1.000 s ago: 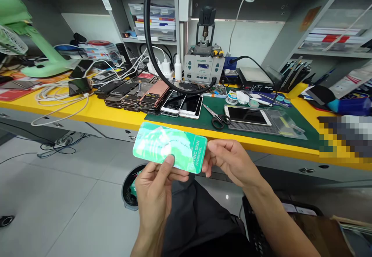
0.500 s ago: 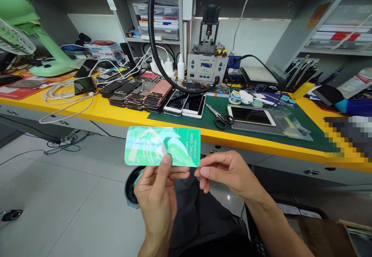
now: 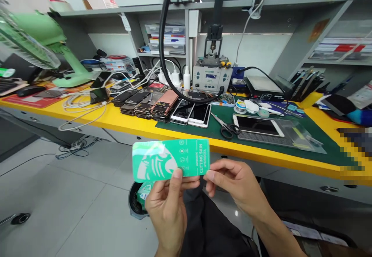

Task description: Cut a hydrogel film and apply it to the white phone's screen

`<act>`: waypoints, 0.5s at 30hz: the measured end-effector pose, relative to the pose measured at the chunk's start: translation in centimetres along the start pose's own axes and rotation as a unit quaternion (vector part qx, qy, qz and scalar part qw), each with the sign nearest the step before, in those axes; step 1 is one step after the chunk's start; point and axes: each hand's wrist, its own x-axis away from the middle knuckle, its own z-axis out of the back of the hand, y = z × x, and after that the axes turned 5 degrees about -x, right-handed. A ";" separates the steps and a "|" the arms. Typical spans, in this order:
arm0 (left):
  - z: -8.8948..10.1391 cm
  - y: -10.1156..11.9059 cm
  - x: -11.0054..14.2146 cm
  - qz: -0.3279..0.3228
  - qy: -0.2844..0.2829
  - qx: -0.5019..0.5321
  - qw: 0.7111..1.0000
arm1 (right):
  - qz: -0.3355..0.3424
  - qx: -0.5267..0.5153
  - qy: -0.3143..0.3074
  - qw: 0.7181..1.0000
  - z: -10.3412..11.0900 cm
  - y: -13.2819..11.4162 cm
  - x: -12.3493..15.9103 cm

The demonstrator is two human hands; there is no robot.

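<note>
My left hand (image 3: 170, 210) grips a green hydrogel screen film (image 3: 186, 156) from below, thumb on its front and fingers behind. White print on the film reads "cutting skin hydrogel", beside a white pattern. At the film's lower right corner, my right hand (image 3: 236, 185) has thumb and forefinger pinched together on the edge. Whether a thin layer is parting there is too small to tell. Beyond the film, on the green mat (image 3: 215, 133), lie black-handled scissors (image 3: 228, 128) and a white-framed phone (image 3: 258, 126) on a grey perforated plate.
Stacks of phone parts (image 3: 145, 102) and two white phones (image 3: 200, 114) stand along the yellow bench edge (image 3: 116, 123). A rework station (image 3: 212, 77) with a looping black hose (image 3: 162, 36) is behind. White cables (image 3: 81, 102) and a green fan (image 3: 71, 63) sit left. Below is a bin (image 3: 136, 206).
The view has shifted, so the bench sits lower and further right. Glare on the film has lessened and its print shows more clearly. My right fingertips remain at the corner.
</note>
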 end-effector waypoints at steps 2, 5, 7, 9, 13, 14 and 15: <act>-0.1 -0.2 -0.1 -0.003 -0.017 -0.012 1.000 | 0.009 0.008 -0.001 1.000 0.5 0.2 0.0; 0.2 0.1 -0.9 -0.020 -0.082 -0.056 0.995 | 0.013 0.013 -0.012 1.000 1.1 0.7 -0.1; 0.6 0.8 -1.9 -0.036 -0.156 -0.077 0.984 | 0.011 0.016 -0.011 1.000 1.0 1.0 -0.3; 0.9 1.8 -3.2 -0.058 -0.218 -0.085 0.971 | 0.002 0.020 -0.012 1.000 0.5 1.4 -0.7; 0.9 3.5 -6.1 -0.086 -0.255 -0.114 0.956 | -0.029 0.009 -0.034 0.999 -1.7 2.4 -1.9; 0.8 3.8 -6.7 -0.081 -0.258 -0.118 0.956 | -0.032 0.002 -0.038 0.999 -2.2 2.7 -2.1; 0.8 4.0 -7.1 -0.075 -0.259 -0.119 0.956 | -0.033 -0.004 -0.039 0.999 -2.6 2.8 -2.3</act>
